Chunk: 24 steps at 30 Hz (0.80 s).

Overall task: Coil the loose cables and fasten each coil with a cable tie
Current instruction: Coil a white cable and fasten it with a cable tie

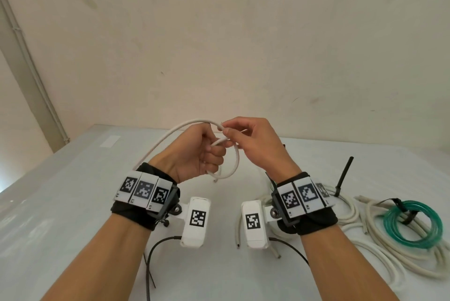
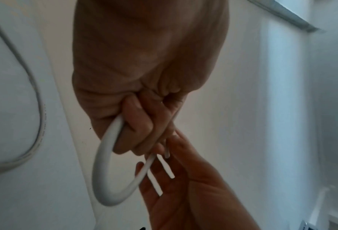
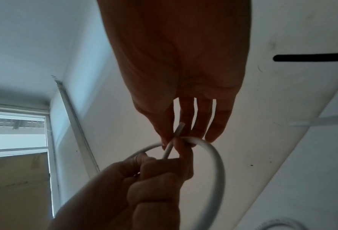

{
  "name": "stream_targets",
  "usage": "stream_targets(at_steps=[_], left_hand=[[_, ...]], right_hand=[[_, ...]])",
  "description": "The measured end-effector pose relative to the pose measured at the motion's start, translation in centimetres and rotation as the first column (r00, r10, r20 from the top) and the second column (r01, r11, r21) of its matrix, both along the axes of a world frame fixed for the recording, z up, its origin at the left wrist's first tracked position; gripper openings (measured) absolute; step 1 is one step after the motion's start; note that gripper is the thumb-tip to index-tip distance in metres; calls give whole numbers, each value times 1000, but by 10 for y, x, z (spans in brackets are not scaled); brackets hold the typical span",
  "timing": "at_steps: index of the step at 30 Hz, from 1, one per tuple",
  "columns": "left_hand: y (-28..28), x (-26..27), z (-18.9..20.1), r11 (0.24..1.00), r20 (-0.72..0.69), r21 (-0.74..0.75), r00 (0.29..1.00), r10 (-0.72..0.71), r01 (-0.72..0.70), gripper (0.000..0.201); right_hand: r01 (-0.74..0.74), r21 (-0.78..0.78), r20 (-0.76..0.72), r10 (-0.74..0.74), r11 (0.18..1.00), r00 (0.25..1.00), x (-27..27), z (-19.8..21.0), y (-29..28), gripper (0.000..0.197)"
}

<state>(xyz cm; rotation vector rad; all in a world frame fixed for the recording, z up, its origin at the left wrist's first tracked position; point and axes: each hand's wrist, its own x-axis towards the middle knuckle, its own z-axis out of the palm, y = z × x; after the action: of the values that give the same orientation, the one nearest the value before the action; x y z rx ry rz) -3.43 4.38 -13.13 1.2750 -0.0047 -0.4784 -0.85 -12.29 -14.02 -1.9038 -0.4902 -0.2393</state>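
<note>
Both hands are raised above the white table [image 1: 73, 191]. My left hand [image 1: 214, 153] is curled in a fist round a small coil of white cable [image 1: 235, 166]; the cable's long tail [image 1: 168, 133] arcs back and down past my left wrist. My right hand [image 1: 226, 130] pinches the same cable between thumb and forefinger just above the left fist. In the left wrist view the loop [image 2: 103, 171] hangs from the left hand [image 2: 142, 129]. In the right wrist view the right hand [image 3: 171, 142] pinches a short cable end beside the loop [image 3: 218, 161].
A pile of white cables [image 1: 379, 259] lies at the right, with a green tubing coil [image 1: 414, 226] bound by a black tie on top. A black cable tie [image 1: 343, 176] sticks upright behind my right wrist. Thin black cables [image 1: 155, 247] lie near the table's front edge.
</note>
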Motion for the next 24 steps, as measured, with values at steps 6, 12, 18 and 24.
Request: stream_targets(at_steps=[6, 12, 18, 24], left_hand=[[-1, 0, -1, 967, 9, -182, 983, 183, -179, 15], [-12, -5, 9, 972, 277, 181, 956, 96, -150, 14], [4, -23, 36, 886, 520, 406, 854, -24, -222, 24], [11, -6, 23, 595, 832, 495, 544, -112, -634, 23]], right_hand=[[7, 82, -104, 2, 997, 995, -2, 1, -3, 15], [170, 131, -67, -163, 977, 984, 5, -1, -12, 15], [204, -56, 35, -203, 977, 979, 6, 3, -18, 10], [33, -4, 18, -33, 999, 999, -10, 12, -4, 19]])
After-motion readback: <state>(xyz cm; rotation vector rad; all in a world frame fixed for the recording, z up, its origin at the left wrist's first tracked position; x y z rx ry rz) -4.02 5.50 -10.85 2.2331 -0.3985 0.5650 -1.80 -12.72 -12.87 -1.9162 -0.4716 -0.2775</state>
